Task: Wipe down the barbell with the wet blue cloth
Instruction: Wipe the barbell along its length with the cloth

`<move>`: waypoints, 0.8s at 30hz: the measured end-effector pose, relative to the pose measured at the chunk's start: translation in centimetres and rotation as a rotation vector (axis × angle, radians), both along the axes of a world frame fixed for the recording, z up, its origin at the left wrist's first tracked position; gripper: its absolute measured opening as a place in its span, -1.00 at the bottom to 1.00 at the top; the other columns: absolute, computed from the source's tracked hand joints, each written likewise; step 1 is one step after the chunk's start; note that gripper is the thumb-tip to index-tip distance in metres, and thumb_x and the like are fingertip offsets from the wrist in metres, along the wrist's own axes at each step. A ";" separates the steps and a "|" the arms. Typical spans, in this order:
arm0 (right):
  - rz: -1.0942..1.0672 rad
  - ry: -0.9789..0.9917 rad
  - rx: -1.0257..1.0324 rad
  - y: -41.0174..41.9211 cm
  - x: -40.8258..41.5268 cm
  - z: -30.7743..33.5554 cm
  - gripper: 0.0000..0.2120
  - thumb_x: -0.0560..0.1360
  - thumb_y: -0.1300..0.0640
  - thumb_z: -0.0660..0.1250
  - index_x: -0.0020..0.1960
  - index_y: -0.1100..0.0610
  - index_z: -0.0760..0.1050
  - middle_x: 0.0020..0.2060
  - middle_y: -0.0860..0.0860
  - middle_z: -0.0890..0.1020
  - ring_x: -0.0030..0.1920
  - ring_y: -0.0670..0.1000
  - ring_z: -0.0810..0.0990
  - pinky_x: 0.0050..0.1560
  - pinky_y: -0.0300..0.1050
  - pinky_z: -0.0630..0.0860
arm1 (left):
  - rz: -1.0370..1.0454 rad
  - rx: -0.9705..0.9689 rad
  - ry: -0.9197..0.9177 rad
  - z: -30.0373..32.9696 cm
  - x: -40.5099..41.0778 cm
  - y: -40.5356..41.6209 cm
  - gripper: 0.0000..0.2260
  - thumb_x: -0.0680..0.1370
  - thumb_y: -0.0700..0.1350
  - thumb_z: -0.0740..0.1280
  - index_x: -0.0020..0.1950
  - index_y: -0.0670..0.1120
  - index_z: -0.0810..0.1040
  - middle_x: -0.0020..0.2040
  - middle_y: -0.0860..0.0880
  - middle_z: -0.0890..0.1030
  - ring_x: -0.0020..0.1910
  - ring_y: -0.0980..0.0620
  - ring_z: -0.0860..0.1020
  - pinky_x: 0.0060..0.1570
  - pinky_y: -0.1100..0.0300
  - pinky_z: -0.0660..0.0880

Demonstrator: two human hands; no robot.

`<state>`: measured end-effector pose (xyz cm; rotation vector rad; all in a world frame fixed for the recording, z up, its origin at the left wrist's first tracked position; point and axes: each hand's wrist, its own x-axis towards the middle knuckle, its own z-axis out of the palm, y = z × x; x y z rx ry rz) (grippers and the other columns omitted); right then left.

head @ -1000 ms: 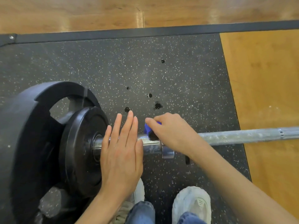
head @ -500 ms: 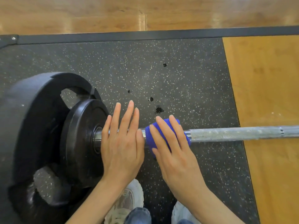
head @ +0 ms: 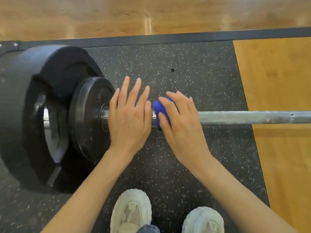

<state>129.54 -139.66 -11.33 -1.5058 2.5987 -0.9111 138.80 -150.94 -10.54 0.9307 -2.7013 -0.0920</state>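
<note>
Cloth (head: 162,110) sits under your right hand (head: 182,126), fingers flat on the bar (head: 244,117) beside the small plate (head: 89,115); left hand (head: 128,118) flat too. Nothing gripped, so it may slip off.

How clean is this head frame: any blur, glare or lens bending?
Head view: plates smeared by motion blur at left; hands and cloth fairly sharp; mat edge bows from wide-angle distortion; lighting soft, no harsh glare on the bar.

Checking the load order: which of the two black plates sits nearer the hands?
The smaller black plate, inboard on the barbell right beside the left hand; the larger plate sits behind it, farther out.
</note>
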 end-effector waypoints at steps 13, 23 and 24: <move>-0.021 0.129 -0.086 -2.1 -2.5 -1.8 -0.63 0.68 0.10 0.14 0.46 0.15 0.36 0.47 0.16 0.38 0.52 0.24 0.30 0.56 0.28 0.08 | -0.037 0.040 0.114 -0.8 -2.9 -2.5 -0.56 0.71 -0.06 -0.01 0.47 -0.12 0.49 0.52 -0.01 0.42 0.60 -0.12 0.21 0.51 -0.05 0.14; -0.055 0.104 -0.128 -5.2 -5.3 -1.9 -0.63 0.68 0.09 0.13 0.42 0.20 0.41 0.41 0.19 0.46 0.46 0.29 0.39 0.52 0.27 0.23 | -0.053 -0.036 0.106 -1.2 -6.0 -5.8 -0.56 0.71 -0.07 -0.02 0.39 -0.12 0.58 0.46 -0.01 0.50 0.56 -0.11 0.29 0.44 0.00 0.22; -0.021 0.154 -0.129 -4.9 -5.3 -2.5 -0.64 0.69 0.12 0.13 0.45 0.20 0.36 0.44 0.20 0.40 0.49 0.32 0.34 0.51 0.28 0.24 | -0.055 -0.037 0.099 -1.1 -6.3 -6.1 -0.55 0.71 -0.07 -0.02 0.37 -0.12 0.59 0.45 -0.01 0.52 0.56 -0.11 0.30 0.43 0.01 0.24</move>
